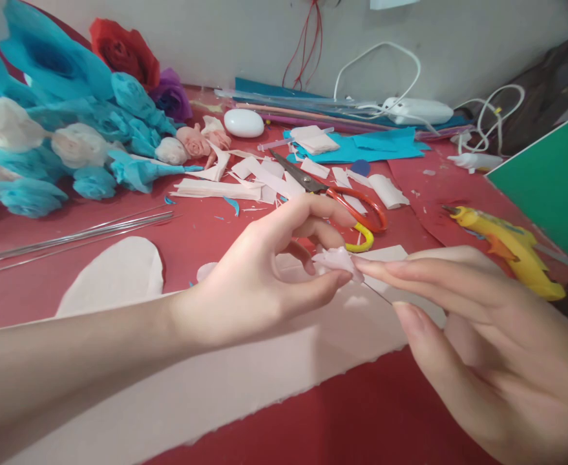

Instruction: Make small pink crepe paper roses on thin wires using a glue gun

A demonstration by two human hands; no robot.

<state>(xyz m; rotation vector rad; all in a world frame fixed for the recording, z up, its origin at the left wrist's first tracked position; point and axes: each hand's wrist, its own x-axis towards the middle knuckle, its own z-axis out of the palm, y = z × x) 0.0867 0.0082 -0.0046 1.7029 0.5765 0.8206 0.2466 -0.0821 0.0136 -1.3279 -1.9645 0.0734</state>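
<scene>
My left hand (264,278) pinches a small crumpled piece of pale pink crepe paper (336,261) between thumb and fingers. My right hand (462,323) meets it from the right, its fingertips pressed on the same piece, and a thin wire (378,295) runs out from under the paper toward that hand. Both hands hover over a large pale pink paper sheet (216,381) lying on the red table (191,239).
Red-handled scissors (332,190) and a yellow glue gun (511,248) lie behind the hands. Blue, white and red paper flowers (70,123) pile up at the left, beside thin wires (80,236). Paper scraps (245,181), blue sheets (375,145), white cables (410,106) and a green board (555,181) sit further back.
</scene>
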